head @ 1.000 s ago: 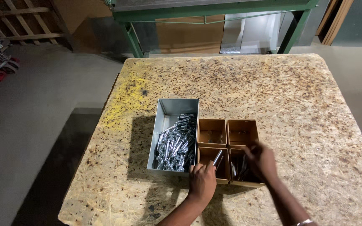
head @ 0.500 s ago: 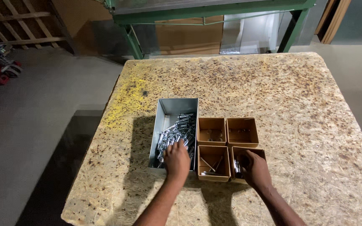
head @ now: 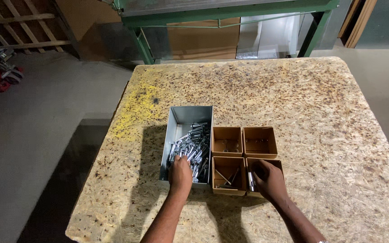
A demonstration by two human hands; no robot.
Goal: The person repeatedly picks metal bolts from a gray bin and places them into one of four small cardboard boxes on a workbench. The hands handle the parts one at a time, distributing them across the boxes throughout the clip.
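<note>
Fingers, left: the left hand (head: 180,172) is palm down in the grey metal bin (head: 176,135), fingertips buried among the shiny metal parts (head: 193,146); whether they have closed on a piece I cannot tell.
Fingers, right: the right hand (head: 270,179) covers the near right cardboard box (head: 250,178), fingers curled down into it; one silvery pin stands at that box's left wall, just beside the fingers, but a grip on anything is hidden.
Metal parts: heaped in the near half of the bin, tangled and overlapping; the far end shows bare floor.
Near left box (head: 228,176): a few thin rods lying crossed on its bottom.
Far left box (head: 226,141): some small pale bits, too small to tell.
Far right box (head: 259,142): little or nothing visible inside.
Layout: four open brown boxes in a square, touching each other and the bin's right wall, on the chipboard table (head: 293,99).
Risk: the tangled pieces may drag neighbours out when one is lifted, dropping them on the table or into the wrong box.
Risk: the light boxes could slide or tip under the pressing right hand.
</note>
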